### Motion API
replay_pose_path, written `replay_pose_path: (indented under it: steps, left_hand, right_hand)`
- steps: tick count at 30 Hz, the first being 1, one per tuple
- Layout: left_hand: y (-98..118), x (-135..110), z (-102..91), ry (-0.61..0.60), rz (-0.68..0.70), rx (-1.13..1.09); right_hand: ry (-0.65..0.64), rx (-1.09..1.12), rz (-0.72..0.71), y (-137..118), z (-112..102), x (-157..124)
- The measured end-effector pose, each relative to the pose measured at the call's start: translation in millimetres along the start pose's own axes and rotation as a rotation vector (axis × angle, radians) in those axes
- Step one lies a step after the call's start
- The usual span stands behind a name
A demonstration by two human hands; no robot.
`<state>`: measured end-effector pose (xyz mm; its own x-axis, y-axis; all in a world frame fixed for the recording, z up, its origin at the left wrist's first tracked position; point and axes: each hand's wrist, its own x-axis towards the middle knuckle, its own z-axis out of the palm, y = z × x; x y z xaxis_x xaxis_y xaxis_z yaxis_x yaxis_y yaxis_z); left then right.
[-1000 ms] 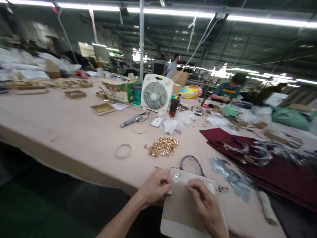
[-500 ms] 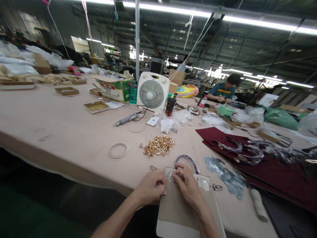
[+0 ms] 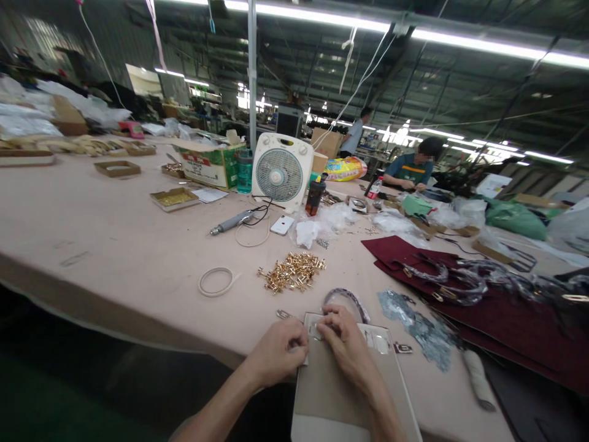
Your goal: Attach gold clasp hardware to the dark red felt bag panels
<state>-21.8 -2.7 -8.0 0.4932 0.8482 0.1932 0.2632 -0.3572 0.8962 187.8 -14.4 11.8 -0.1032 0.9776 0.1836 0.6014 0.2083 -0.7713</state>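
A beige bag panel (image 3: pixel 343 393) lies at the near table edge under both my hands. My left hand (image 3: pixel 280 355) grips the panel's top left corner with curled fingers. My right hand (image 3: pixel 344 344) pinches a small metal fitting at the panel's top edge, fingertips close to the left hand. A wrapped bag handle (image 3: pixel 347 298) curves just beyond the panel. A heap of gold metal fittings (image 3: pixel 292 272) lies a little farther out, and a small silver buckle (image 3: pixel 404 348) rests to the panel's right.
Dark red bag panels (image 3: pixel 506 313) with wrapped handles cover the right side. A white tape ring (image 3: pixel 215 281), a fan (image 3: pixel 281 172), a phone (image 3: pixel 282 224), a pen-like tool (image 3: pixel 230 223) and cardboard boxes (image 3: pixel 212 163) lie farther out. A person (image 3: pixel 411 166) sits at the far right.
My right hand has moved from the panel's right part to its top left, meeting the left hand. The view has shifted slightly; the last half second shows almost no motion.
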Motion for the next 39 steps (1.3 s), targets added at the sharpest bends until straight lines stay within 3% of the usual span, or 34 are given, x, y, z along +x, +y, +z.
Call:
replay_pose_path:
  steps: [24,28,34,39]
  left_hand:
    - [2.0,-3.8,1.2,0.004,0.032,-0.029]
    - [3.6,-7.0,-0.1,0.013,0.022,-0.077]
    - [4.2,-14.3,-10.6,0.135,0.004,-0.321]
    - [-5.1,-33.4,-16.8,0.368,-0.174,-0.667]
  right_hand:
    - [0.103,-0.256,-0.045,9.0,15.4,1.1]
    - [0.173,-0.282,-0.041,4.9,20.2,2.5]
    - [0.257,-0.346,-0.038,-2.7,27.4,2.3]
    - [0.288,-0.382,-0.086,3.2,32.7,2.4]
